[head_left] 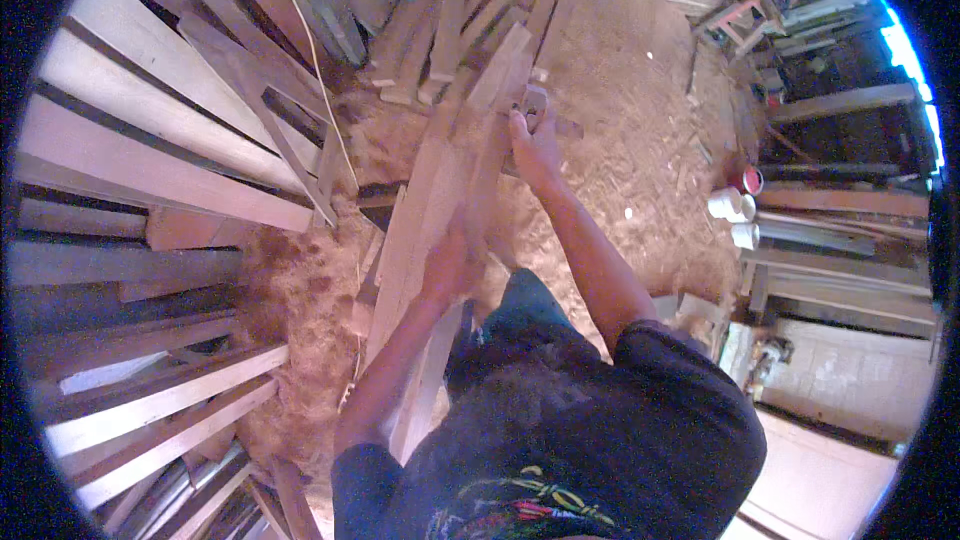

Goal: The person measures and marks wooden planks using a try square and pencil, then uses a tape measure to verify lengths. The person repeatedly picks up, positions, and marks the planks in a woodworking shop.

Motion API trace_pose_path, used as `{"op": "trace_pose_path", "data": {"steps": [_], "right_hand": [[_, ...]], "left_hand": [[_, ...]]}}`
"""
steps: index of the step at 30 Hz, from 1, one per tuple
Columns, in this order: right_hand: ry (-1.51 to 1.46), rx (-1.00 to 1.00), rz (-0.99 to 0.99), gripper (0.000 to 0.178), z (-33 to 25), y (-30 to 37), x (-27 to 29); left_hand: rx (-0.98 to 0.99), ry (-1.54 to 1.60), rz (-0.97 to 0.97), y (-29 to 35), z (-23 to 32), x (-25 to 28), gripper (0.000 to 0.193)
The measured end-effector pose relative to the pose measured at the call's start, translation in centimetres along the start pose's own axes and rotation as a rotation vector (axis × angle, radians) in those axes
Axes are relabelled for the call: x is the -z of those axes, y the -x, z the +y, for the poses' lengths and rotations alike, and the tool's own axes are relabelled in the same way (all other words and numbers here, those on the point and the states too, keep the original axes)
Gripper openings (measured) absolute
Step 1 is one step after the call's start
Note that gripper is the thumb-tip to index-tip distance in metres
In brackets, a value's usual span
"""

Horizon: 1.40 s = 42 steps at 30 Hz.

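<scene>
A long pale wooden plank (430, 200) runs from beside my knee up toward the pile of boards ahead. My left hand (452, 262) grips the plank near its middle, fingers wrapped over its edge. Farther up, my right hand (532, 135) holds the plank's far part, closed around it and a small grey block-like thing (536, 98) that I cannot identify. My dark trousers and dark shirt fill the lower middle.
Sawdust (620, 110) covers the floor. Long planks (150, 140) lean in rows on the left. Short boards (450, 30) lie piled ahead. White and red cups (735, 202) stand at the right near stacked timber (850, 200). A thin cord (318, 70) crosses the left planks.
</scene>
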State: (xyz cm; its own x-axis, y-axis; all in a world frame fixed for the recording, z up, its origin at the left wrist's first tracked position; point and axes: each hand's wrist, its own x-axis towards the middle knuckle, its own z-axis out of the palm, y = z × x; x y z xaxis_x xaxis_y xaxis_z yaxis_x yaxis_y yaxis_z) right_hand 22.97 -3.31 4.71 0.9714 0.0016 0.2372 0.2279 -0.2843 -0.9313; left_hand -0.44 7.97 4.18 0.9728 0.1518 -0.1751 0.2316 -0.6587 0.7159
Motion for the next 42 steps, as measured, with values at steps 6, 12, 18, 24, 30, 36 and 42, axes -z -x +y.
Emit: {"op": "trace_pose_path", "data": {"steps": [6,12,18,24,30,36,42], "right_hand": [[0.034,-0.097,-0.253,0.044,6.3,-17.7,0.8],[-0.398,-0.308,-0.17,0.036,18.4,-10.7,8.0],[-0.032,-1.095,-0.949,0.04,29.6,5.8,19.5],[0.648,0.22,-1.616,0.039,29.2,19.2,27.0],[0.505,-0.6,-1.611,0.047,18.4,15.6,21.3],[0.551,-0.542,-1.674,0.063,8.7,24.5,25.8],[0.625,-0.677,-1.834,0.073,11.7,39.8,22.9]], "left_hand": [[0.171,-0.089,-0.154,0.3,-0.2,0.4,0.093],[0.204,-0.077,0.071,2.2,1.2,0.1,0.087],[0.414,-0.25,0.71,12.9,6.1,-6.6,0.083],[0.703,-0.017,1.121,31.2,15.9,-16.2,0.078],[0.998,0.376,1.27,35.1,15.2,-26.8,0.078],[1.288,1.073,1.525,47.1,12.0,-45.5,0.079],[1.729,1.671,1.855,62.2,19.0,-66.2,0.047]]}}
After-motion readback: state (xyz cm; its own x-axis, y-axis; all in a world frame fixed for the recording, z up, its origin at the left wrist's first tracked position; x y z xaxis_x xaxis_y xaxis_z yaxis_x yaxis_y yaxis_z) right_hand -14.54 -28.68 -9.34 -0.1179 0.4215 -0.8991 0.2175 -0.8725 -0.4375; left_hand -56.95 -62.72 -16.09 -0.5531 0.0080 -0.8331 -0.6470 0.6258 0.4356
